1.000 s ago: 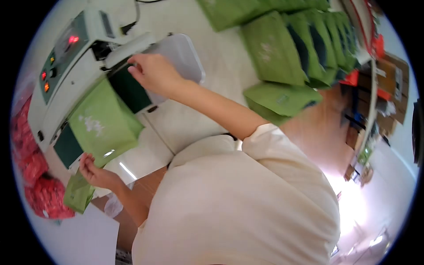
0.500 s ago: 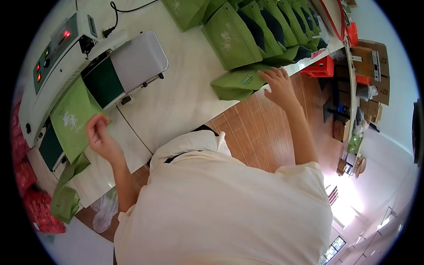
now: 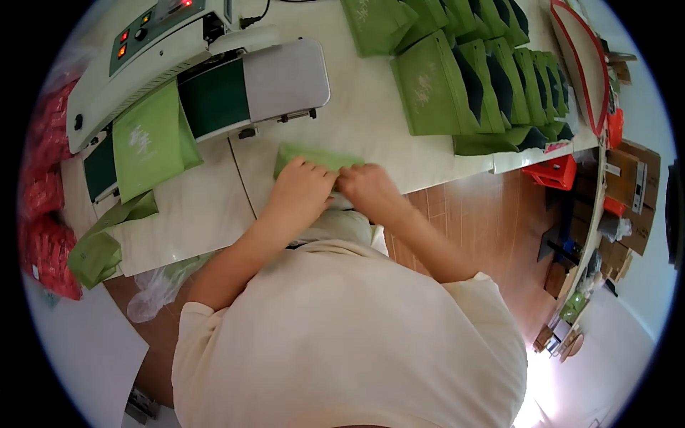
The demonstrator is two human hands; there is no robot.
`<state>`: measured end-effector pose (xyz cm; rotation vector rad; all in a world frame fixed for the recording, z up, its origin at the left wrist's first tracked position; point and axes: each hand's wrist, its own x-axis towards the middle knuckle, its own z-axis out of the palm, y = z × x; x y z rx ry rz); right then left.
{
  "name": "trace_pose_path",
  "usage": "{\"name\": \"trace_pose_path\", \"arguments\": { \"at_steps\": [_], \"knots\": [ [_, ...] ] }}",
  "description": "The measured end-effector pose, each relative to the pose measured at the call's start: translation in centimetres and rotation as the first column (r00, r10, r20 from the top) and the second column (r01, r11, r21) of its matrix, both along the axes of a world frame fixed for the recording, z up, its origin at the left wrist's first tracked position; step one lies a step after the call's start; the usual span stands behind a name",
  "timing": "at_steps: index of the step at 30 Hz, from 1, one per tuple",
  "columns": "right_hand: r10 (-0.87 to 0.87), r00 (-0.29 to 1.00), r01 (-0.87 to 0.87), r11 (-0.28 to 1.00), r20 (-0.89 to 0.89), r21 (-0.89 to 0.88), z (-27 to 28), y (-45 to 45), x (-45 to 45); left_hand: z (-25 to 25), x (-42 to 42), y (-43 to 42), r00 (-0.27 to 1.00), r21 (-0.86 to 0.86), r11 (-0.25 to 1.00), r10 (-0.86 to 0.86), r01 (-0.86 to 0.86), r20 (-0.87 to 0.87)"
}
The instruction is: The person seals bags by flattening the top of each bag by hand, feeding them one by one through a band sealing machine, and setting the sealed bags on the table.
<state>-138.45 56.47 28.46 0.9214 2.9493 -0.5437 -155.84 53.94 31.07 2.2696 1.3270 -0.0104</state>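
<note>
A green pouch (image 3: 292, 152) lies at the table's front edge in the middle of the head view. My left hand (image 3: 301, 191) grips its near end with curled fingers. Close beside it my right hand (image 3: 371, 191) pinches the same end, knuckles almost touching the left. The fingertips and the pouch's mouth are hidden behind the hands. To the left, another green pouch (image 3: 146, 146) with white lettering sits in the band sealing machine (image 3: 168, 68), its edge under the housing. A further green pouch (image 3: 96, 258) hangs over the table's edge below it.
Several upright green pouches (image 3: 435, 89) stand in rows at the back right, beside a red-rimmed tray (image 3: 584, 68). The machine's grey plate (image 3: 289, 82) juts toward the middle. Red packets (image 3: 50, 246) are piled at far left. A red stool (image 3: 553, 173) is beyond the table.
My right hand has brought a pouch from the right to the middle front. My left hand has come over from near the machine to grip it too. The view has shifted.
</note>
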Motion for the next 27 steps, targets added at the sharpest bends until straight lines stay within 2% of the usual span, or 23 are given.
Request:
{"name": "trace_pose_path", "arguments": {
  "at_steps": [2,5,6,8,9,11,12,14,15,17,18,20,24,27],
  "knots": [
    [0.016,1.0,-0.017,0.999,-0.024,-0.038,-0.3,-0.8,-1.1,-0.6,-0.4,-1.2,0.966,-0.125,0.988,0.059,-0.093,-0.25],
    [-0.065,0.997,0.071,0.983,0.041,-0.168,0.1,-2.2,-1.3,-0.9,-1.8,-4.0,0.954,-0.1,0.993,0.031,-0.063,-0.297],
    [-0.067,0.997,0.071,0.983,0.03,-0.166,-0.4,-2.9,-0.7,-1.9,-1.9,-5.1,0.951,-0.097,0.993,0.03,-0.063,-0.307],
    [-0.095,0.979,0.133,0.968,0.179,-0.215,-1.6,-3.8,0.1,-4.2,-2.3,-6.5,0.963,-0.047,0.994,0.082,-0.098,-0.258],
    [-0.093,0.981,0.129,0.969,0.17,-0.21,-1.4,-3.5,-0.2,-4.5,-2.5,-6.1,0.96,-0.04,0.994,0.086,-0.1,-0.266],
    [0.032,0.945,0.053,0.967,0.326,-0.248,-0.6,-2.6,-0.8,-4.8,-2.7,-5.3,0.969,-0.261,0.959,0.046,-0.112,-0.244],
    [0.035,0.948,0.046,0.969,0.316,-0.245,-0.4,-1.7,-1.0,-4.1,-3.4,-4.3,0.966,-0.255,0.96,0.051,-0.119,-0.255],
    [-0.065,0.981,0.093,0.985,0.184,-0.147,-0.3,0.7,-1.0,-1.6,-4.9,-1.3,0.957,-0.272,0.953,0.054,-0.134,-0.285],
    [-0.057,0.984,0.083,0.985,0.171,-0.149,0.0,2.0,-1.4,-0.8,-5.7,-0.1,0.953,-0.27,0.952,0.061,-0.145,-0.297],
    [-0.148,0.989,0.149,0.989,0.007,-0.021,0.9,5.0,-2.5,0.5,-7.5,2.3,0.955,-0.1,0.968,0.203,-0.228,-0.217],
    [-0.147,0.989,0.146,0.989,-0.006,-0.026,1.1,6.6,-3.0,0.9,-8.3,3.6,0.951,-0.1,0.968,0.204,-0.231,-0.231],
    [-0.196,0.963,0.212,0.974,-0.182,0.075,1.1,9.6,-4.2,1.5,-9.8,6.4,0.941,0.157,0.944,0.311,-0.29,-0.131],
    [-0.212,0.941,0.243,0.966,-0.264,0.089,-0.6,15.0,-5.7,1.6,-12.3,11.5,0.927,0.147,0.936,0.342,-0.321,-0.156],
    [-0.281,0.901,0.314,0.948,-0.329,0.049,-1.5,17.8,-6.3,1.0,-13.5,13.8,0.893,0.179,0.878,0.449,-0.445,0.019]
  ]
}}
